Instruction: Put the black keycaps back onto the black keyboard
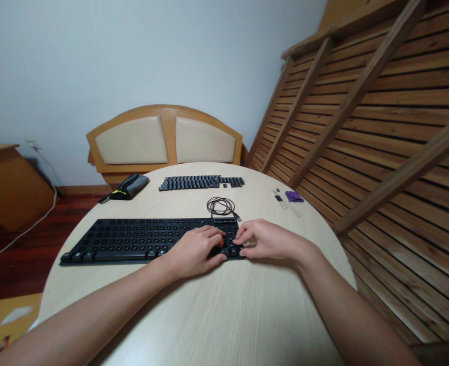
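Forearms (pixel 106 307) at bottom corners lead left hand (pixel 197 249) and right hand (pixel 265 239), each grip parted, to a keyboard (pixel 132 236) best steadied one-handed.

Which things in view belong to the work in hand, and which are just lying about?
Part of the work, it seems:
keyboard
left hand and right hand, at its right end
loose keycaps, in rows beyond it

Apparently just lying about:
dark bundle
purple item
cardboard box

Left hand (pixel 198 249) at black keyboard (pixel 132 239)
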A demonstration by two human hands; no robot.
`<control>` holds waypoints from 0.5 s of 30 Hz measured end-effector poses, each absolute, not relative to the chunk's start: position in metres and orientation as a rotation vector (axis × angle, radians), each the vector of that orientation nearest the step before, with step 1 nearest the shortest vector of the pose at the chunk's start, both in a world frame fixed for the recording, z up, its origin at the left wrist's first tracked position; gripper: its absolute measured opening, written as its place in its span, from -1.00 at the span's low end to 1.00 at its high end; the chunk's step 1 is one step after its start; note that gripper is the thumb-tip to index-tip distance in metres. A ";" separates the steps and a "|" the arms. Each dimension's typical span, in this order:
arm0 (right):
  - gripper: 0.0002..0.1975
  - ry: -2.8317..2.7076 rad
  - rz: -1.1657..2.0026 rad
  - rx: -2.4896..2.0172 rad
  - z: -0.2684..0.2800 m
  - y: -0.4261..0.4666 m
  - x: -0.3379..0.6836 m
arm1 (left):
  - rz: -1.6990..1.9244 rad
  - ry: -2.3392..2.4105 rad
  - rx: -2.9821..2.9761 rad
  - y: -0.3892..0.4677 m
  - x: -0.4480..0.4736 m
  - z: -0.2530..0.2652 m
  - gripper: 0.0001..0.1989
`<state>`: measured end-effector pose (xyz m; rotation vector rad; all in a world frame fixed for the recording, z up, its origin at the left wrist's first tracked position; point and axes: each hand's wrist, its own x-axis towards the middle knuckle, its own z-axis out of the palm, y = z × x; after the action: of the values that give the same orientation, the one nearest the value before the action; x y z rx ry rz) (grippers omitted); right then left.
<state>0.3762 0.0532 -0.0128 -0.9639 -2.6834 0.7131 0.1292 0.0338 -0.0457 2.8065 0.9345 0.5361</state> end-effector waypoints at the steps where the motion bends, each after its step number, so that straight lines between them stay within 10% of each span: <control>1: -0.80 -2.684 0.714 -0.969 -0.013 0.053 0.376 | 0.529 0.937 2.808 0.034 0.129 -0.046 -0.85; 15: -0.82 -2.624 0.756 -1.069 -0.011 0.049 0.372 | 0.526 0.936 2.805 0.034 0.129 -0.045 -0.85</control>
<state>0.3719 0.0492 -0.0107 -1.0688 -2.6239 0.7555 0.1293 0.0341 -0.0450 2.8050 0.9364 0.5259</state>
